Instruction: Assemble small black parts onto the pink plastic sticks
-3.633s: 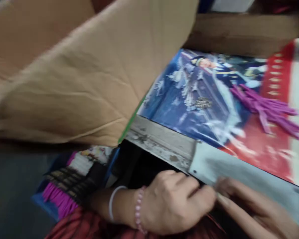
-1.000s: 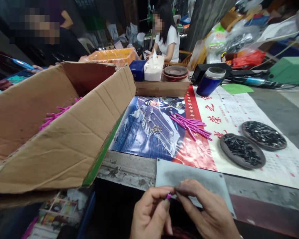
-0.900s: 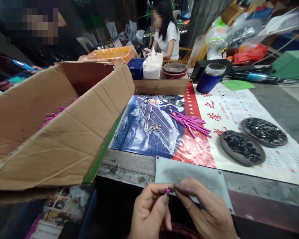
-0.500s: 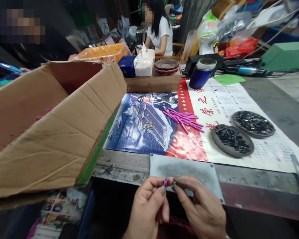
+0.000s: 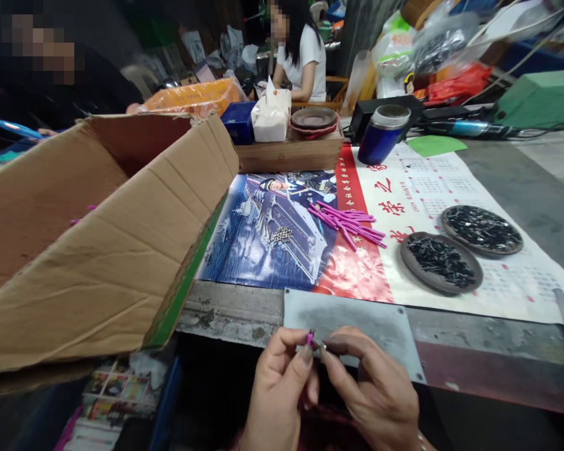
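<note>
Pinching the pink tube (image 5: 310, 339) at lower centre, the left hand (image 5: 282, 391) closes thumb and forefinger around it; the right hand (image 5: 378, 394) fingertips sit just beside it, contents indiscernible.

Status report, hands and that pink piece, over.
Left hand pinches pink tube. Right hand pinches small part at its end, too tiny to identify. Nothing between; cardboard box off left.

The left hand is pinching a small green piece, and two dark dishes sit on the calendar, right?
Not green: the head view shows the left hand pinching a small pink piece. Two dark dishes do sit on the calendar.
</note>
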A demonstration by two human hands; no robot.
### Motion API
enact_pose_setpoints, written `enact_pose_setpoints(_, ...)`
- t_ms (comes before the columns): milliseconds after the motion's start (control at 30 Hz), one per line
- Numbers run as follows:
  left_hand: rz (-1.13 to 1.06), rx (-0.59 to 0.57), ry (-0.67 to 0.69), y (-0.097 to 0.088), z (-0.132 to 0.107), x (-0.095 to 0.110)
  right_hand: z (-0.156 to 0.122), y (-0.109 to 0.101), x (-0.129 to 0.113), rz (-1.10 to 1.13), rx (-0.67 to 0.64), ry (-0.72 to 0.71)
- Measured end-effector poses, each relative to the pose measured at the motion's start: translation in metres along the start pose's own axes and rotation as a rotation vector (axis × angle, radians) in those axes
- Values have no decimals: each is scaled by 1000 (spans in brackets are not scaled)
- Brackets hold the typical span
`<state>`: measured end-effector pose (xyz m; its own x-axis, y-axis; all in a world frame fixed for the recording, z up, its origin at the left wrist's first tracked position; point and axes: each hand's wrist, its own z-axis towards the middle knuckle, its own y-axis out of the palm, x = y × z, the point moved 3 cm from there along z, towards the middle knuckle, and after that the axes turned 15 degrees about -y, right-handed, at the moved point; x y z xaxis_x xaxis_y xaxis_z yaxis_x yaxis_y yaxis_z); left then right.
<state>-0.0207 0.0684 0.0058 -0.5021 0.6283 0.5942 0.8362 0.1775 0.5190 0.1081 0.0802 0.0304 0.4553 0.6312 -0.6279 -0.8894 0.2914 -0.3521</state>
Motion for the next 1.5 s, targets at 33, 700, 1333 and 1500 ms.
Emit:
enact_pose_setpoints(33, 7, -8, 7, -1, 0, -1, 0, 1, -1, 4, -2, -1)
enact_pose_setpoints(700, 177, -57, 244, -8, -5, -14, -14, 10, -3, 225, 40, 128)
enact_pose_setpoints(1333, 305, 41, 480, -7, -16, -7, 7, 6, -15, -7, -41, -76)
enact_pose_setpoints(1500, 333, 45, 460, -6, -16, -8, 5, 10, -17, -38, -53, -91)
